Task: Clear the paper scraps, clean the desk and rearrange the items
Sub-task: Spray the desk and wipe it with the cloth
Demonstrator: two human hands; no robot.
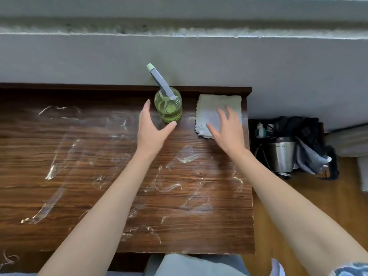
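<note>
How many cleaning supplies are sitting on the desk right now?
2: a green spray bottle at the back by the left hand, and a white cloth in the back right corner under the right hand.

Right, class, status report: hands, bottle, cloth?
Left hand open, beside green glass spray bottle. Right hand open over white folded cloth. Nothing blocking.

Both bare forearms reach forward, away from the body. The left hand [151,128] is open, thumb spread wide from straight fingers. The right hand [227,128] is open too, fingers spread and pointing far-left.
</note>
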